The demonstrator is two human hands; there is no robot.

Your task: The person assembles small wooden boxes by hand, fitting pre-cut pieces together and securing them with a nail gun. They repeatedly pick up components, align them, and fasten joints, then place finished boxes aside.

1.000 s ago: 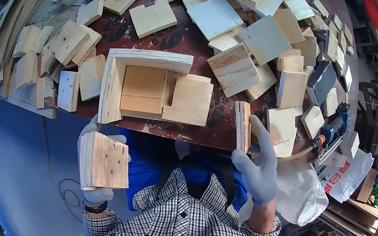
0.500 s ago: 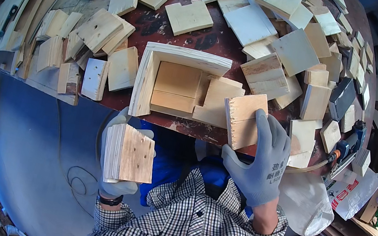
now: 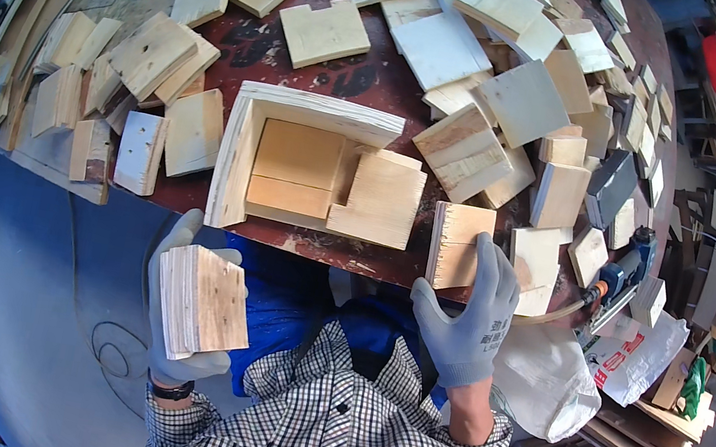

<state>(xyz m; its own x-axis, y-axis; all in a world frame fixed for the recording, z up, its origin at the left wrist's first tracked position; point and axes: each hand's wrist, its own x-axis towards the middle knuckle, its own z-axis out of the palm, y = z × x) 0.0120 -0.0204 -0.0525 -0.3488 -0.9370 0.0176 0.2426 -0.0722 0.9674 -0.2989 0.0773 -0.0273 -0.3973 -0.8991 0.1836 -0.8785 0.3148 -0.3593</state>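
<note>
My gloved left hand [image 3: 165, 285] is closed around a stack of squarish plywood blocks [image 3: 214, 305], held in front of the table's edge. Gloved too, my right hand [image 3: 469, 325] grips a rough-edged plywood block [image 3: 459, 246] at the table's front edge, fingers on its upper face and thumb at its near corner. Whether this block is one piece or several pressed together, I cannot tell. Left of it stands an L-shaped wooden frame [image 3: 235, 159]. Inside its angle lie a brown block [image 3: 298, 154] and a paler notched piece [image 3: 379, 198].
Many loose plywood pieces [image 3: 523, 100] cover the dark red table [image 3: 265, 44] at the back and right. A power tool with a hose [image 3: 622, 275] lies at the right edge, above white bags [image 3: 546, 376]. Long wooden strips [image 3: 39, 24] line the far left.
My right hand has lowered its block from a tilt to lying square on the table's edge. My left hand still holds its stack. The whole view has shifted slightly.
</note>
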